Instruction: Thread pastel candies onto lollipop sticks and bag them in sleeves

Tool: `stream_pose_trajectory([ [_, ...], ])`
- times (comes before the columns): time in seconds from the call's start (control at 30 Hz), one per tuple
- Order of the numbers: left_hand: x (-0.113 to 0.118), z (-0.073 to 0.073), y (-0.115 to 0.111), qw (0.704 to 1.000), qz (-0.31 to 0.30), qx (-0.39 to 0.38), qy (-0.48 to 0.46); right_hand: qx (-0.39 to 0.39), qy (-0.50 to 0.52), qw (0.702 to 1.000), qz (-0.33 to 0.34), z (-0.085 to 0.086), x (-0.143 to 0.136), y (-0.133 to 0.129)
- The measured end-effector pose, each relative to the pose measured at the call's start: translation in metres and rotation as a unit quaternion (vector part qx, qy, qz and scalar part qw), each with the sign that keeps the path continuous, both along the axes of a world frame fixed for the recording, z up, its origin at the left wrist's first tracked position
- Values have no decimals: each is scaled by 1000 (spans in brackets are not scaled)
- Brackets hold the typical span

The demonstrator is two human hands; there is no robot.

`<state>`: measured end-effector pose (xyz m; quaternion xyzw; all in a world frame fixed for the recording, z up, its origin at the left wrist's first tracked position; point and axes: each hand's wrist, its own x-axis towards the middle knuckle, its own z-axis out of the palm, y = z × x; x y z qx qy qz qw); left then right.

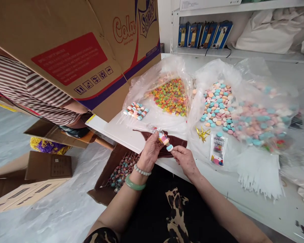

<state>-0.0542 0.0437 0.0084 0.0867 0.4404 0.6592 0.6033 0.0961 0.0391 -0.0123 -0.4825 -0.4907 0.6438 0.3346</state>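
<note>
My left hand [150,148], with a bead bracelet and a green bangle on its wrist, is closed around a small printed clear wrapper [163,137]. Candies in a row stick out of the wrapper's lower end, the last one a blue-and-white candy [169,147]. At that end the fingers of my right hand [186,160] pinch the candy stick; the stick itself is mostly hidden. Beneath both hands lies a dark brown cloth [178,143] at the table edge. A flat stack of printed wrappers [217,150] rests to the right, with a blue candy [219,134] on it.
Behind are ring candies [171,97], loose pastel candies [218,106], and threaded candy sticks [136,110]. Gold twist ties [203,134] and white sticks [260,172] lie right. A large carton [91,50] stands left; an open box [121,170] holds wrapped candies below. A person in stripes [32,87] is beyond.
</note>
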Motion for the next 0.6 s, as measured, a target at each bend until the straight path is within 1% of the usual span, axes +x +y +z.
stream_pose_trajectory([
  [0.07, -2, 1, 2, 999, -1, 39, -3, -53, 45, 998, 2, 0, -2, 0],
  [0.13, 1, 1, 3, 998, -14, 62, 10, -85, 76, 993, -1, 1, -4, 0],
  [0.23, 10, -1, 1, 997, -21, 66, 42, -131, 110, 985, -3, 6, -6, 0],
  [0.33, 22, -3, -3, 996, -27, 53, 62, -166, 147, 975, 0, 10, -8, 0],
  [0.4, 28, -5, -6, 997, -35, 39, 56, -177, 173, 969, -4, 11, -10, -1],
  [0.47, 32, -7, -9, 998, -44, 32, 34, -176, 183, 967, -22, 10, -12, -1],
  [0.6, 26, -11, -9, 997, -71, -3, 13, -134, 146, 977, -74, 7, -11, 0],
])
